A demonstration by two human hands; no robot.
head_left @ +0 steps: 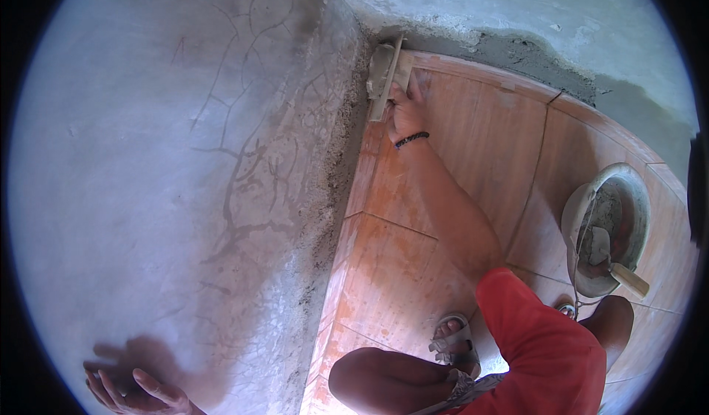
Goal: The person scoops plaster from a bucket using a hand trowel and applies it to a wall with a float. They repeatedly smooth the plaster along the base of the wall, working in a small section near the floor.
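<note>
The right hand [408, 112] is closed around the float [390, 79] — up in the corner, where the tiles [480, 142] meet both walls, with grey mortar [517, 55] along the far one. The left hand [136, 393] is loosely open and empty beside the near wall [133, 193] — whether it touches, I cannot tell; a trowel [628, 280] rests in the bucket [571, 219] at right.

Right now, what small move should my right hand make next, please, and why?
Perhaps a short, light stroke with the float, rightward from the corner. Your right hand holds it there, and the grey mortar along the edge of the tile border looks rough in places.
</note>
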